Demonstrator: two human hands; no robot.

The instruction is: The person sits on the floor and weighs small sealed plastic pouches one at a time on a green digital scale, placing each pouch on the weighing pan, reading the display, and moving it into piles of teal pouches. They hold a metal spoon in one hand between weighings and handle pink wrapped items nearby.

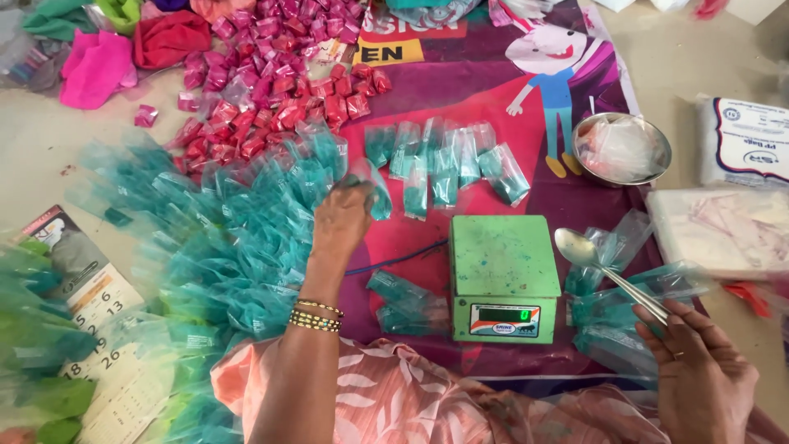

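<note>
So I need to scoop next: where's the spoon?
The metal spoon is in the right hand, its bowl just right of the green scale, over teal packets.

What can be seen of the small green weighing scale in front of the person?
The green weighing scale is a squarish, plastic-looking box with a flat green top platform, speckled with faint stains and bare of any load. Its front face carries a lit green digital display and a small label. It sits level on the purple printed mat, between the two hands. A dark cable leaves its left side. Folded teal packets lie just beside it; neither hand touches it.
</note>
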